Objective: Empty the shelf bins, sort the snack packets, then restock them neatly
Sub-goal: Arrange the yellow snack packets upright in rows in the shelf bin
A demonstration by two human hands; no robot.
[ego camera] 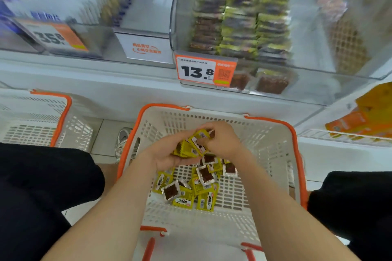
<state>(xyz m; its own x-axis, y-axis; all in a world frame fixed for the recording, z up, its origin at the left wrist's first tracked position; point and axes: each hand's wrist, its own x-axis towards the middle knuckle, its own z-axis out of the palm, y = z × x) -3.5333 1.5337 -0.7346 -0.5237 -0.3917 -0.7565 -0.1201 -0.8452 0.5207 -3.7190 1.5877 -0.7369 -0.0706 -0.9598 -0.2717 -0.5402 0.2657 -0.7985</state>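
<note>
Left of the basket (271,121) stands a spare basket (31,121). Over the basket's middle, the left hand (167,154) cups a small stack (188,149) of yellow packets, its fingers curled under them. Touching the stack from the right, the right hand (224,140) pinches one packet at the stack's top, seemingly squaring it in. Below both hands, loose packets (201,184) lie jumbled on the basket floor, some showing yellow print and some a clear window. Above the basket and to its right, the bin (314,38) behind the tag (205,71) holds three tidy rows, with two more packets lying at its front. I judge the emptying done and restocking well on. What remains is gathering the loose ones, aligning them and topping up the bin.
</note>
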